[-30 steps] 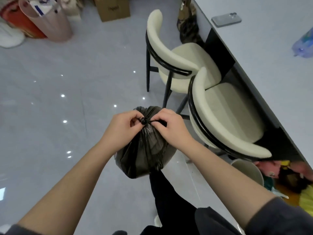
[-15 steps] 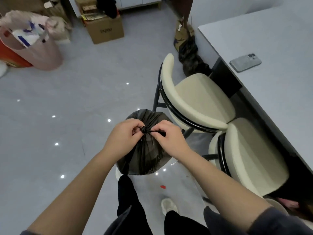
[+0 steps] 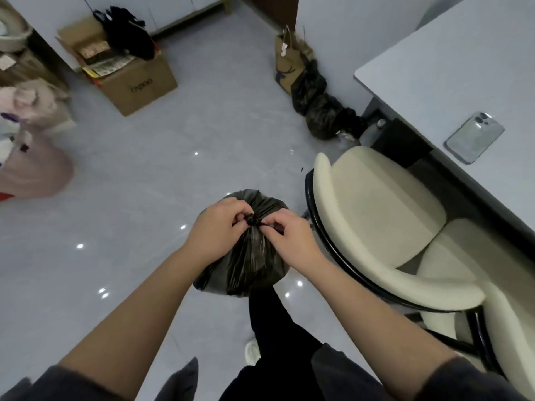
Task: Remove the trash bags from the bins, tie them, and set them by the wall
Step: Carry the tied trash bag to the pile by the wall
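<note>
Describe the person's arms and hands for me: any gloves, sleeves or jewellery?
Both hands are bare: the left hand and right hand show no gloves, rings or watch. The left sleeve and right sleeve are the same dark grey soft fabric, bunched up and stopping near the elbows at the bottom of the view. No markings show on them.

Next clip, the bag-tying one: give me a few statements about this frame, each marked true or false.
1. The left hand and the right hand both pinch at the knot on the black trash bag. True.
2. The phone lies on a chair seat. False: it lies on the table.
3. More dark bags sit by the wall, beside a brown paper bag. True.
4. The cardboard box is taped shut. False: its flaps are open, with things on top.
</note>
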Demonstrator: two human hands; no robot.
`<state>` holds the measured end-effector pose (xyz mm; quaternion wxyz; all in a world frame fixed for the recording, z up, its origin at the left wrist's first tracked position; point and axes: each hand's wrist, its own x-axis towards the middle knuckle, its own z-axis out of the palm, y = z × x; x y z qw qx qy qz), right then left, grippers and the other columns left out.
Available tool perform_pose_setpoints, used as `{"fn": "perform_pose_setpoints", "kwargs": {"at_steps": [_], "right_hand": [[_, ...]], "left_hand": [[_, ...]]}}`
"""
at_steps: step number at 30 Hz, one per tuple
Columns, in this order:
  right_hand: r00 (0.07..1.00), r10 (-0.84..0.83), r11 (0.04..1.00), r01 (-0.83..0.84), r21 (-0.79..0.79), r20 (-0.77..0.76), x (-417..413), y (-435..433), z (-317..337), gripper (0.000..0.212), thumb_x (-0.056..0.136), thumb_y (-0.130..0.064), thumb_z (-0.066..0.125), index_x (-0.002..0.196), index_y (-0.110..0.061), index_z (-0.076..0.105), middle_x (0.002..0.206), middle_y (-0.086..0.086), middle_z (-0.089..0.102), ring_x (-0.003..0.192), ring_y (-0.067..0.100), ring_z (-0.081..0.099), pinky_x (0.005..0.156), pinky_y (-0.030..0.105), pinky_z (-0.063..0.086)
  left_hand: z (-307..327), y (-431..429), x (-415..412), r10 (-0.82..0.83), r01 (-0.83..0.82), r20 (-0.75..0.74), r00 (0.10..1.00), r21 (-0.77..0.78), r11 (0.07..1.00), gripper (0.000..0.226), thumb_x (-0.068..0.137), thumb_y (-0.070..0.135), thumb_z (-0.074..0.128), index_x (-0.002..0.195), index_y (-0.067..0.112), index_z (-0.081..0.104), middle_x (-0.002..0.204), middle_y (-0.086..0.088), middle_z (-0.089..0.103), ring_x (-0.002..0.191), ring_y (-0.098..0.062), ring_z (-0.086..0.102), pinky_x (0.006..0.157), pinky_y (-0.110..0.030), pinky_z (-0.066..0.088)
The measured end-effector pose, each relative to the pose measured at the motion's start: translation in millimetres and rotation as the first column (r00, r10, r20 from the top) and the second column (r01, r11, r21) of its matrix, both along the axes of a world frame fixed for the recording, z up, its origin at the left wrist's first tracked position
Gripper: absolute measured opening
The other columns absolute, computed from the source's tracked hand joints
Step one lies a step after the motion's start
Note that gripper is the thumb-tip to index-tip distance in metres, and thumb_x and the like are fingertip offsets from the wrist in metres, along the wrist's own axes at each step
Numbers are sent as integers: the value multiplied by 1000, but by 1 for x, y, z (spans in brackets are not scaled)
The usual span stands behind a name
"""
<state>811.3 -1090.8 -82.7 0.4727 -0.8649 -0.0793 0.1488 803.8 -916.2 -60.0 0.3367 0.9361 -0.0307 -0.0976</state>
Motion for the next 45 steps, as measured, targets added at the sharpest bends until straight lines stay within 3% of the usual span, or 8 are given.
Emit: {"fn": "perform_pose_setpoints", "kwargs": {"at_steps": [5,15,24,29,32,37,42,45], "right_hand": [[995,-81,997,81,-6,-57,103,40,-19,5,81,-13,69,85,-15,71,86,-2,64,79,12,60,77,22,48],[931,-333,943,331,-43,-148,304,69,-42,7,82,-15,69,78,-20,66,81,-7,60,76,9,56,71,12,41],[793,-571,820,534,-206,-215,480,62,-116,5,83,-18,68,86,-14,69,92,-2,59,85,14,56,83,28,48],[742,-617,783,544,-303,-263,572,41,-186,13,84,-20,68,95,-14,71,118,0,54,114,18,48,93,18,32],[705,-634,772,557,-307,-317,623,26,-239,12,85,-19,66,95,-13,70,129,0,51,120,18,47,93,17,31],[597,-670,738,596,-314,-442,693,11,-345,11,85,-20,66,93,-14,70,119,-5,53,106,15,55,84,17,36],[442,-723,657,678,-330,-532,742,16,-439,9,84,-24,67,89,-17,71,107,-1,61,90,11,54,77,18,36],[297,-760,543,779,-313,-578,761,24,-481,8,84,-25,66,88,-19,70,105,1,65,89,14,59,77,22,43]], "left_hand": [[-17,37,116,-67,69,-40,997,39,997,15,82,11,62,93,20,67,85,5,58,80,-14,55,77,-33,47],[-45,56,366,-339,347,-100,936,84,934,18,80,10,61,93,22,66,84,9,51,82,-14,54,78,-40,48],[-124,21,591,-581,621,-299,757,54,782,20,86,10,58,101,19,67,97,5,49,91,-18,56,85,-36,48],[-194,-8,688,-605,673,-371,705,81,735,22,89,10,55,107,17,65,106,-1,55,94,-19,55,84,-31,46],[-249,-27,740,-613,696,-399,682,97,711,22,89,10,54,107,17,64,108,-3,58,96,-20,57,84,-35,49],[-361,-53,814,-666,769,-432,609,115,629,27,87,6,50,107,16,65,108,-8,61,98,-25,59,81,-35,49],[-458,-66,870,-743,868,-460,487,157,472,29,88,10,48,112,17,62,114,-8,60,102,-25,58,84,-34,47],[-501,-74,896,-823,925,-423,380,181,334,27,88,13,48,110,18,62,110,-5,61,99,-23,59,84,-36,49]]}}
